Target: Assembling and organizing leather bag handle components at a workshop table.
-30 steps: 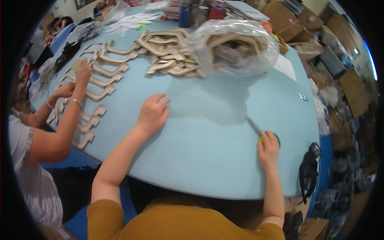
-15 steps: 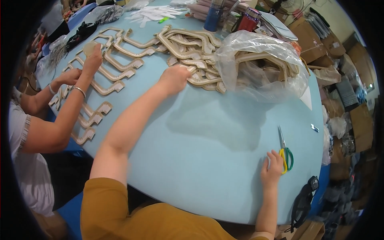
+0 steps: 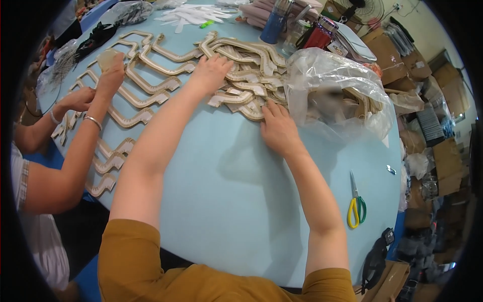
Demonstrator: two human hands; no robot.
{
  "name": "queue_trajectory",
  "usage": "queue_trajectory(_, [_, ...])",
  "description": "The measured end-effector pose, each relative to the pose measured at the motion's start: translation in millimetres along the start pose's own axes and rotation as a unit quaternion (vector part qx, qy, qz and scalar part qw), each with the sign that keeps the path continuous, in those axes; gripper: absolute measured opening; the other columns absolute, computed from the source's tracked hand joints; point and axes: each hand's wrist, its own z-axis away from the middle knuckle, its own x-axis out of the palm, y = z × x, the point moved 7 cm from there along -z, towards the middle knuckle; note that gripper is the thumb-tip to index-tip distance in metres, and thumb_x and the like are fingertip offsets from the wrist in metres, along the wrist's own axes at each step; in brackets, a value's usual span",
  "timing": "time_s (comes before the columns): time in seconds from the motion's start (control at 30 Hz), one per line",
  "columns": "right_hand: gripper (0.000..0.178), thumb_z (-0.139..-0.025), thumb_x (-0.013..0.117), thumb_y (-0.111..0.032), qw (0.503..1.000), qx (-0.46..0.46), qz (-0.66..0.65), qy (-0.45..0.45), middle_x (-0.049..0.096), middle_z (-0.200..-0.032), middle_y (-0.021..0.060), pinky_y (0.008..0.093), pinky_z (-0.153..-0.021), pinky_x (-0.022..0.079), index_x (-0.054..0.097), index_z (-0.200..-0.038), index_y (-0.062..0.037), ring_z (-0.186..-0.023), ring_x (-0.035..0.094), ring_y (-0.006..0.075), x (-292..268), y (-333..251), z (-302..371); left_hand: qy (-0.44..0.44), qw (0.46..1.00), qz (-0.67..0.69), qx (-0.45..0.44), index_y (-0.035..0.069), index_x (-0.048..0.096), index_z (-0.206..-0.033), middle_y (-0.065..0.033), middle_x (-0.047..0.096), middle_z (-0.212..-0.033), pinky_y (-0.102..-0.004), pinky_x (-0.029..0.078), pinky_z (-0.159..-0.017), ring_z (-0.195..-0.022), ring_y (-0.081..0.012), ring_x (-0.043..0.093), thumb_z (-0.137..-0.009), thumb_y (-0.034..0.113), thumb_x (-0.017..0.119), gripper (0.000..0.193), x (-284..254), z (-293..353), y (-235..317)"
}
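A heap of bent, bracket-shaped beige strips with white inner faces [image 3: 246, 85] lies at the far middle of the table. My left hand [image 3: 211, 74] rests on the left side of this heap, its fingers spread over the strips. At the heap's near edge, my right hand [image 3: 279, 126] touches the strips with its fingers stretched out. Neither hand visibly grips a strip. Right of the heap is a clear plastic bag [image 3: 322, 65] with more such strips inside. Other strips [image 3: 146, 75] are laid out in rows on the left.
A co-worker's hands [image 3: 108, 75] are over the rows at left, one holding a pale, translucent object. Scissors with yellow and green handles [image 3: 357, 209] lie at right, above a black strap-like item [image 3: 377, 256]. Bottles [image 3: 319, 32] and white strips [image 3: 191, 15] are at the back.
My right hand has moved from beside the scissors to the heap's near edge. My left hand has shifted farther away and slightly left, and its fingers have opened out. The bag's opening has sunk.
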Motion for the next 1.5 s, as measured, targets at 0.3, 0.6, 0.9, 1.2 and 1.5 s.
queue_trajectory(0.3, [0.019, -0.077, 0.056, -0.013, 0.974, -0.119, -0.014, -0.191, 0.061, -0.107, 0.015, 0.042, -0.091, 0.046, 0.059, -0.092, -0.0027, -0.102, 0.057, 0.0319, -26.6, -37.7, 74.1, -0.092, 0.99, 0.004, 0.11, 0.013, 0.055, -0.112, -0.0071, 0.063, -0.105, -0.0405, 0.043, -0.095, -0.107, -0.0239, 0.058, -0.082, 0.023, 0.065, 0.033, -13.2, -5.1, 3.1])
queue_trajectory(0.6, [0.031, -0.073, 0.065, -0.016, 0.989, -0.122, 0.056, -0.056, 0.047, -0.078, 0.0061, 0.0346, -0.069, 0.043, 0.058, -0.102, -0.0049, -0.071, 0.05, 0.0231, -78.3, -81.6, 167.5, 0.089, 0.972, 0.138, 0.167, 0.011, 0.055, -0.103, -0.0075, 0.051, -0.078, -0.0391, 0.05, -0.06, -0.075, -0.0273, 0.058, -0.081, 0.015, 0.066, 0.025, -119.0, 70.5, 84.7])
queue_trajectory(0.9, [0.058, -0.07, 0.073, -0.035, 0.995, 0.019, -0.09, -0.043, 0.049, -0.086, 0.0093, 0.0341, -0.064, 0.043, 0.054, -0.114, -0.0015, -0.075, 0.05, 0.0241, -102.8, -156.8, 251.9, -0.082, 0.93, 0.244, 0.262, 0.008, 0.061, -0.107, -0.0062, 0.053, -0.085, -0.0357, 0.047, -0.068, -0.079, -0.0235, 0.055, -0.074, 0.013, 0.064, 0.033, -144.9, 227.9, 208.4])
queue_trajectory(1.2, [0.035, -0.079, 0.069, -0.02, 0.978, 0.199, -0.041, 0.043, 0.057, -0.113, 0.0188, 0.043, -0.087, 0.046, 0.062, -0.108, -0.0017, -0.103, 0.053, 0.0352, -144.9, -103.1, 280.4, -0.105, 0.943, 0.278, 0.151, 0.01, 0.062, -0.113, -0.0143, 0.054, -0.119, -0.0446, 0.042, -0.094, -0.111, -0.034, 0.051, -0.069, 0.013, 0.073, 0.046, -179.8, 236.8, 189.6])
queue_trajectory(1.5, [0.028, -0.081, 0.067, -0.018, 0.984, 0.166, 0.069, 0.011, 0.057, -0.099, 0.0134, 0.0431, -0.08, 0.046, 0.061, -0.105, -0.0055, -0.091, 0.054, 0.0318, -110.5, -9.7, 246.7, -0.076, 0.915, 0.345, 0.193, 0.009, 0.062, -0.107, -0.0112, 0.059, -0.114, -0.0502, 0.039, -0.098, -0.114, -0.0284, 0.054, -0.076, 0.008, 0.066, 0.031, -201.5, 302.9, 269.7])
